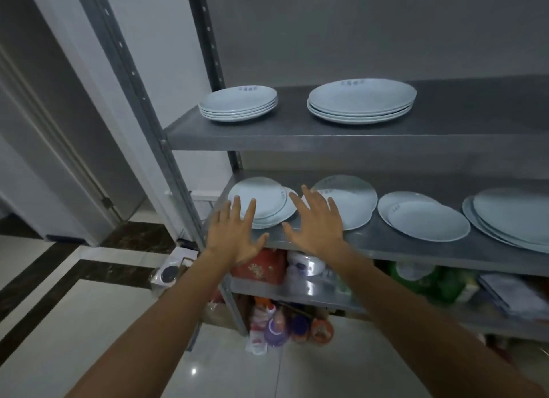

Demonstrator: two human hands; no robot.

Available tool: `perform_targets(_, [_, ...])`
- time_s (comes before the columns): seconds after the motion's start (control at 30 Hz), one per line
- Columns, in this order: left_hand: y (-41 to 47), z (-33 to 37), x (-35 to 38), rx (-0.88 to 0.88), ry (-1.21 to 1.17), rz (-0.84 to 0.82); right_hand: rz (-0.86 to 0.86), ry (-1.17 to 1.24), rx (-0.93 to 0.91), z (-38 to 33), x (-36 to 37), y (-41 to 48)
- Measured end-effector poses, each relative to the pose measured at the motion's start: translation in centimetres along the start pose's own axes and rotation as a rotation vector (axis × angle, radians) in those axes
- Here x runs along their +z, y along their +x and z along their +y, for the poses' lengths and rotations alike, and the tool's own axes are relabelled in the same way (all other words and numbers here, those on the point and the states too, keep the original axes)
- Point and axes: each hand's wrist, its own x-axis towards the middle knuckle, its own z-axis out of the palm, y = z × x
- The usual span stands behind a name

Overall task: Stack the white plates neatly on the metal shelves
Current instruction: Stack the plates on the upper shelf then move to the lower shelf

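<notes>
while left hand (237,237) and right hand (316,224) hovered, fingers spread, empty, uneven plate pile (258,198) sat at left hand's 12 o'clock, middle shelf (386,243).

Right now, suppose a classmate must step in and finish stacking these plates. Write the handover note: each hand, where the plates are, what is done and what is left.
Left hand: open, fingers spread, holding nothing, in front of the leftmost pile on the middle shelf; I cannot tell whether it touches.
Right hand: open, empty, in front of the second group.
Done: the small stack and large stack sit neatly on the top shelf.
Left: on the middle shelf the leftmost pile is askew, the overlapped pair is offset and the big plates at the right edge have slipped; square them up.
</notes>
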Motion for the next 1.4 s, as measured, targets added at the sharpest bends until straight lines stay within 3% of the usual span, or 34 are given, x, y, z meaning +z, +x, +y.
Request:
perform_targets(0.33, [9.9,-6.1,7.6,0.010,-0.008,-0.119,0.037,0.047,0.058,0.1,8.7,9.6])
perform_targets(0.73, [19.4,-11.6,13.0,0.092,-0.105,-0.214,-0.210,-0.001,0.282,-2.9,14.7,15.8])
perform_targets(0.93, [21.0,-13.0,17.2,0.190,-0.348,-0.274,-0.304,0.128,0.510,-5.3,17.2,16.8])
perform_targets(1.13, [19.8,-11.9,17.8,0.217,-0.478,-0.251,-0.221,0.251,0.674,-6.9,16.4,17.5])
perform_targets(1.4, [19.7,-9.3,17.1,0.273,-0.531,-0.235,-0.115,0.244,0.704,-6.0,13.9,14.9])
